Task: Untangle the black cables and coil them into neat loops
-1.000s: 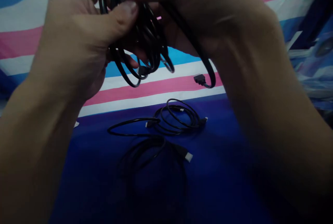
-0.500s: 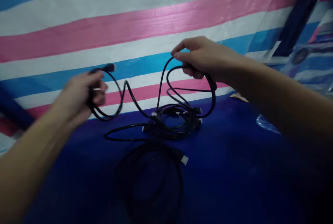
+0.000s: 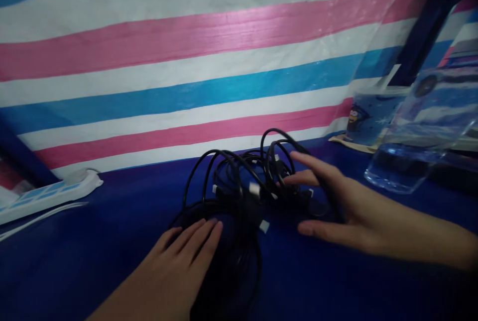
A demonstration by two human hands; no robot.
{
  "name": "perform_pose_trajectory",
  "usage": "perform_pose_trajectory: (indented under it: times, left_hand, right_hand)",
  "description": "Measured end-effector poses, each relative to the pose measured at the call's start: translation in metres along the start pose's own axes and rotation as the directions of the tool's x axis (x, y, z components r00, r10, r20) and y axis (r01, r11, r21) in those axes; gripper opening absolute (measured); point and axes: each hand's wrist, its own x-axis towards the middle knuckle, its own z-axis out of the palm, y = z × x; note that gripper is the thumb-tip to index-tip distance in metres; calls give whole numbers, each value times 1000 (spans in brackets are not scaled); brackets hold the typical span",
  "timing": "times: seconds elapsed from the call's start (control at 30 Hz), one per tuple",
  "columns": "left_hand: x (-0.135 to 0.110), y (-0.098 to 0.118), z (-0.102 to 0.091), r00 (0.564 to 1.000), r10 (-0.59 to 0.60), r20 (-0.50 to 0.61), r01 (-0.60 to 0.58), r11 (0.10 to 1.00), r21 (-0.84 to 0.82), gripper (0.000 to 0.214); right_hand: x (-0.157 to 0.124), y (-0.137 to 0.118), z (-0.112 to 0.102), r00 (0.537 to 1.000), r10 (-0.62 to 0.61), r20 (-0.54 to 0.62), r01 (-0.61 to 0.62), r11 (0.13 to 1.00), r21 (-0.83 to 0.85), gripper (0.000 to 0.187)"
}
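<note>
A tangled heap of black cables [image 3: 242, 186] with small white-tipped plugs lies on the dark blue surface [image 3: 112, 241]. My left hand [image 3: 179, 256] lies flat, fingers stretched out, on the near left loops of the heap. My right hand [image 3: 336, 206] is open at the heap's right side, fingers spread and touching the cables, with one loop arching over the fingertips. Neither hand grips anything.
A white power strip [image 3: 48, 191] lies at the left by the striped pink, white and blue sheet [image 3: 186, 62]. A clear plastic container [image 3: 411, 137] stands at the right, with a printed pack [image 3: 366, 117] beside it. A dark post [image 3: 429, 22] rises at upper right.
Both hands held cable ends in the air half a second ago. They have let go, the cable has dropped onto the heap, and both hands now rest open against it.
</note>
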Motion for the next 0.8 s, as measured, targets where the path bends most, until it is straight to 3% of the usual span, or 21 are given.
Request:
perform_pose_trajectory:
  times: [0.1,0.23,0.3,0.4,0.6,0.73,0.8]
  left_hand:
    - [5,14,5,1000,5,6,-6,995,96,63]
    - [12,19,8,992,126,-21,-123,985,125,36]
    - [14,8,8,993,116,-32,-112,989,94,37]
    - [17,-25,0,996,-27,-80,26,1000,-7,46]
    - [26,-88,-25,935,-229,-270,214,973,-84,47]
    - [23,-109,-38,922,-278,-270,269,961,-72,45]
    - [19,-115,-48,920,-313,-234,311,949,-49,41]
  right_hand:
    - [0,-8,12,986,-157,47,162,981,-104,78]
    - [7,-4,25,954,-282,102,300,895,-329,67]
    - [9,3,27,961,-260,98,277,876,-394,69]
    - [12,13,21,984,-168,61,177,879,-442,69]
    - [27,26,0,1000,27,-11,-28,809,-587,68]
    - [34,32,-16,995,91,-31,-88,732,-675,66]
    - [34,30,-23,993,119,-6,-95,765,-637,61]
